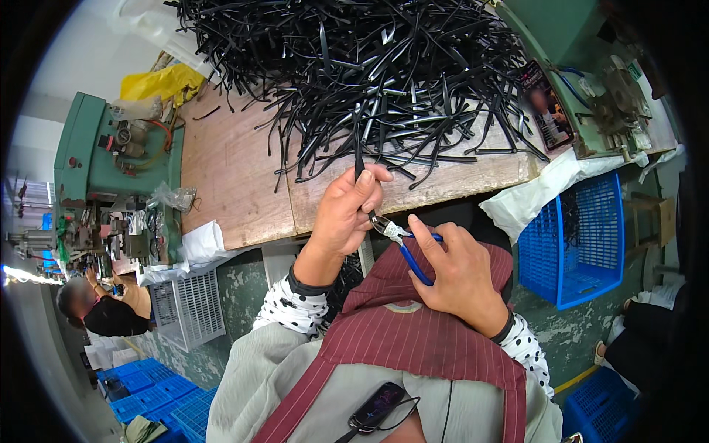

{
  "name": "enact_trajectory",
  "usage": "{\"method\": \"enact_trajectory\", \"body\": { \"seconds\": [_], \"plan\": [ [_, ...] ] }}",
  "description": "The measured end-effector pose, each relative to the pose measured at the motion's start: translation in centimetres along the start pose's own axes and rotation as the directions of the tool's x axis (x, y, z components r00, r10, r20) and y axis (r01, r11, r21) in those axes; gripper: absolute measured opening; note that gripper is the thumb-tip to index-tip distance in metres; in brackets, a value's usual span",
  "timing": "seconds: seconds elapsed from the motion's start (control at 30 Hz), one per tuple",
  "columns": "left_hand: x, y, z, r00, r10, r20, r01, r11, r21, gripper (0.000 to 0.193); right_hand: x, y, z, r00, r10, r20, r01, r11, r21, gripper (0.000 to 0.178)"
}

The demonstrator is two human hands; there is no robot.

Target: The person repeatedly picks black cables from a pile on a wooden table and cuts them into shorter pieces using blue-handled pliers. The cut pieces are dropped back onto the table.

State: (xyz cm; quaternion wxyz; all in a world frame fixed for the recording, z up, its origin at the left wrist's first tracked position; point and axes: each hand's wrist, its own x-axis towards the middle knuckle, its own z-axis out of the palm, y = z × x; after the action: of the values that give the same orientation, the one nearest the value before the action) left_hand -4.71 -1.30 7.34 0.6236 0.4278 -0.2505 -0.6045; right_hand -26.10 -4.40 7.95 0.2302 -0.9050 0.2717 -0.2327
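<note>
My left hand (347, 210) pinches a black glasses temple (359, 162) between thumb and fingers, its long end pointing away from me. In my right hand (461, 273) is a pair of cutting pliers (408, 251) with blue handles. The pliers' jaws meet the near end of the temple, just below my left fingers; whether they are closed on it is too small to tell. Beyond my hands a big tangled heap of black glasses temples (384, 96) covers the far part of the wooden table (236, 184).
Green machines stand left (81, 148) and right (569, 37) of the table. A blue crate (569, 288) is below on the right, a white crate (203, 310) below on the left. Yellow plastic (159, 85) lies at the back left. Another person (111, 314) works at far left.
</note>
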Motion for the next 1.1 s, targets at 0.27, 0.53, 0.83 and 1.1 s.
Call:
{"method": "enact_trajectory", "body": {
  "seconds": [0.27,0.53,0.83,1.1],
  "plan": [
    [-0.8,-3.8,2.6,0.753,0.549,-0.362,-0.535,0.832,0.149,0.021,-0.2,-0.1,1.1,0.999,0.052,-0.017,-0.049,0.991,0.123,0.076],
    [-0.9,-5.9,2.7,0.618,0.742,-0.259,-0.649,0.668,0.365,0.022,-0.5,-0.3,1.4,0.986,0.148,0.074,-0.162,0.948,0.273,0.077],
    [-1.2,-4.5,2.6,0.799,0.448,-0.401,-0.467,0.882,0.055,0.024,-0.7,0.2,1.8,0.967,0.206,0.150,-0.245,0.912,0.329,0.075],
    [3.3,-1.6,-4.4,0.768,0.572,-0.287,-0.234,0.669,0.706,0.020,-0.9,0.8,1.8,0.954,0.257,0.152,-0.294,0.894,0.337,0.075]
  ]
}}
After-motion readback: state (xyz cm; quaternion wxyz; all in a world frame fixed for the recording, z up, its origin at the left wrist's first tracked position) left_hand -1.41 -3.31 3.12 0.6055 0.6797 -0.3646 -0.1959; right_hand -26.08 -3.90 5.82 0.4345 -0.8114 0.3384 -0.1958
